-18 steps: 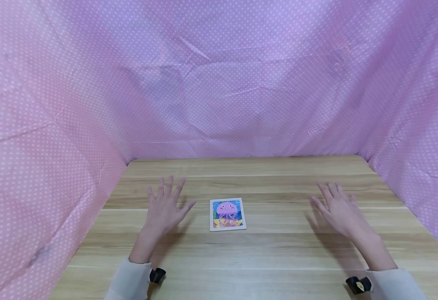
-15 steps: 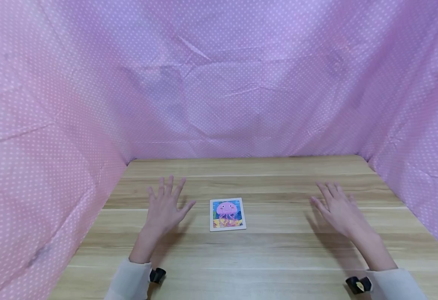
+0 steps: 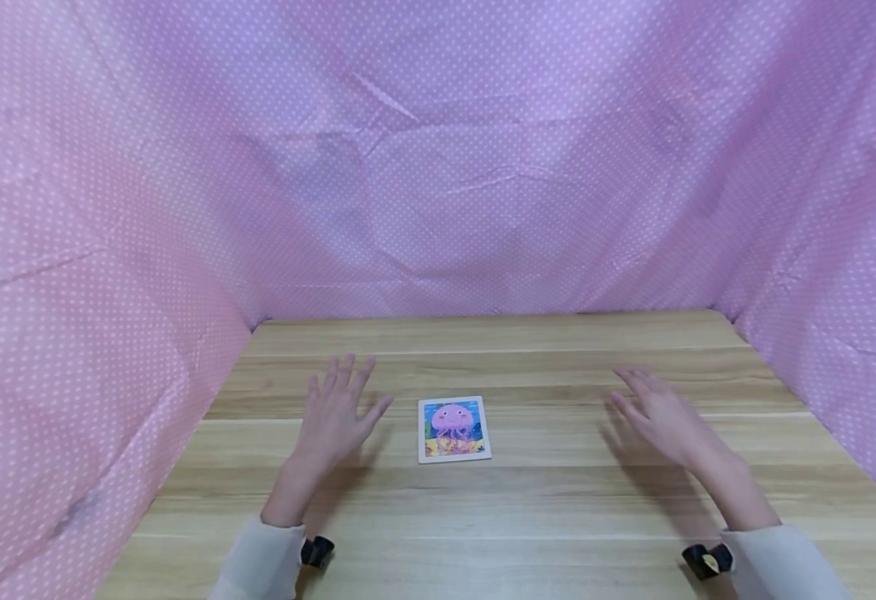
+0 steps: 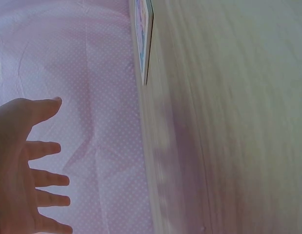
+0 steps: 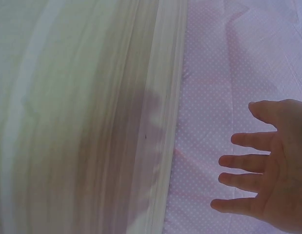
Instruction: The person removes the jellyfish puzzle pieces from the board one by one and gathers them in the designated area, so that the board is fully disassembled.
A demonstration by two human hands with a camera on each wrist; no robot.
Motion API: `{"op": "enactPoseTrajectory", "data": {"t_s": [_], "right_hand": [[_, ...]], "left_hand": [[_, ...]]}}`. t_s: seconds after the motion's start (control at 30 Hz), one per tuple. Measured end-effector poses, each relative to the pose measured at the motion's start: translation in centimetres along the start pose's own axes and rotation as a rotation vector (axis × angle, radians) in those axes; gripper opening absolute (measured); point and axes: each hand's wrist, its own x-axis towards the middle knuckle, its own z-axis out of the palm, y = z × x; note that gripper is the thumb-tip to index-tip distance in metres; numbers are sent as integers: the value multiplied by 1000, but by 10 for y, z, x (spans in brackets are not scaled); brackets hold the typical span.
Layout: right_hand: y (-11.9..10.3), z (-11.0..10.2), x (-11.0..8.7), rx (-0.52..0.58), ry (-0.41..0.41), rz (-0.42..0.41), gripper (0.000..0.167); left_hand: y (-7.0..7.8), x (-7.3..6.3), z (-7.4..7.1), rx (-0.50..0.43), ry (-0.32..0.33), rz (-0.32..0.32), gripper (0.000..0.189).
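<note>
A square, white-bordered picture tile [image 3: 454,430] with a pink jellyfish on it lies flat near the middle of the wooden table [image 3: 543,508]. To its left, my left hand [image 3: 332,421] hovers over the wood, fingers spread and holding nothing. Farther off on the other side is my right hand [image 3: 670,425], raised above its own shadow, also with nothing in it. In the left wrist view the tile [image 4: 143,39] shows edge-on at the top, apart from the left hand [image 4: 24,165]. The right wrist view has the right hand [image 5: 272,170] with fingers extended.
Pink polka-dot cloth [image 3: 483,167] hangs behind the table and along both sides, close to its edges. A small black device [image 3: 317,552] sits at the left wrist, and another black device [image 3: 706,562] at the right wrist.
My right hand has shifted left toward the tile, its fingers drawn closer together. My left hand has turned slightly, its fingers a bit less spread. The tile stays on the table.
</note>
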Motion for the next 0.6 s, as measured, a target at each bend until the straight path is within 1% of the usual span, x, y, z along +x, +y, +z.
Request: {"op": "enactPoseTrajectory", "data": {"t_s": [0.17, 0.33, 0.47, 0.6], "right_hand": [[-4, 4, 9, 12, 2, -33, 54], [-12, 9, 19, 46, -9, -69, 53], [-19, 13, 25, 64, -17, -99, 51], [-25, 17, 29, 71, -30, -119, 50]], "left_hand": [[5, 1, 1, -13, -5, 17, 67], [8, 3, 5, -48, -2, 56, 63], [10, 3, 8, -54, -26, 94, 60], [13, 3, 11, -50, -56, 118, 59]]}}
